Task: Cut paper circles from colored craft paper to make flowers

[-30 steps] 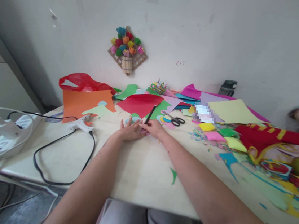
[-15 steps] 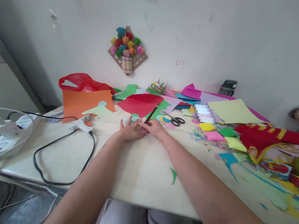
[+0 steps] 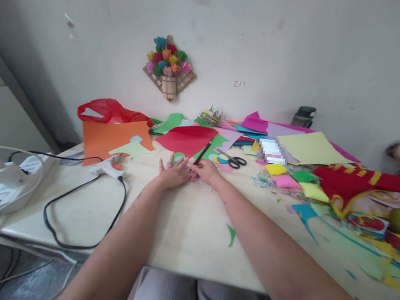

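Note:
My right hand [image 3: 206, 171] is closed on a dark pencil-like stick [image 3: 202, 154], which slants up and away to the right. Its fingertips are over a small pink piece [image 3: 194, 176] on the table, whose shape I cannot make out. Spread flat on the table, my left hand [image 3: 174, 173] is open, its fingertips touching or close beside the right hand and the pink piece. Just beyond the hands is a red sheet of paper [image 3: 186, 141]. Black-handled scissors [image 3: 235, 161] lie to the right.
A white glue gun [image 3: 108, 169] with a black cord and a power strip [image 3: 22, 186] occupy the left of the table [image 3: 203, 243]. Orange paper [image 3: 99, 135] and a red bag [image 3: 110, 110] are behind. Coloured packets [image 3: 287, 181] and paper scraps [image 3: 359, 245] cover the right.
Hardly anything differs. My left hand has shifted very slightly, so a little more of the pink piece shows; the right hand keeps its grip on the dark stick.

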A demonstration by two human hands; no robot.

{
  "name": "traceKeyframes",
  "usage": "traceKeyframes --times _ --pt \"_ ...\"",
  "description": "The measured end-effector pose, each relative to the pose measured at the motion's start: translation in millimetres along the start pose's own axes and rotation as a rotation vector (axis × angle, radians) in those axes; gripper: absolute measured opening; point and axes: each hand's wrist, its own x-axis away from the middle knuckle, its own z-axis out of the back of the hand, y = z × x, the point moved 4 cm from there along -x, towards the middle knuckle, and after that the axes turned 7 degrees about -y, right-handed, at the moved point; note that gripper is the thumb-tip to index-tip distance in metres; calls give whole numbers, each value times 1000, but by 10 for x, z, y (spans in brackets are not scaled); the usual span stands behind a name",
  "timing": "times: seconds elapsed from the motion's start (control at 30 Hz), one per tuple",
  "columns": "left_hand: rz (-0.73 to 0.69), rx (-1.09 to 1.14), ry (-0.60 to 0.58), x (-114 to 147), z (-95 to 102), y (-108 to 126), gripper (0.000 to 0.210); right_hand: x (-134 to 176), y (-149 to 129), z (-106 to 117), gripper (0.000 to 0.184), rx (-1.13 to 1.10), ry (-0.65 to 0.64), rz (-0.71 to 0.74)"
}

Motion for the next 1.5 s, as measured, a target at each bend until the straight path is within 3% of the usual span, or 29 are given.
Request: traceKeyframes --times 0.27,1.5 --pt "-1 5 -39 49 37 39 70 -23 61 -20 31 -4 7 16" --pt "5 39 -57 38 33 37 72 -9 26 16 16 6 47 -16"
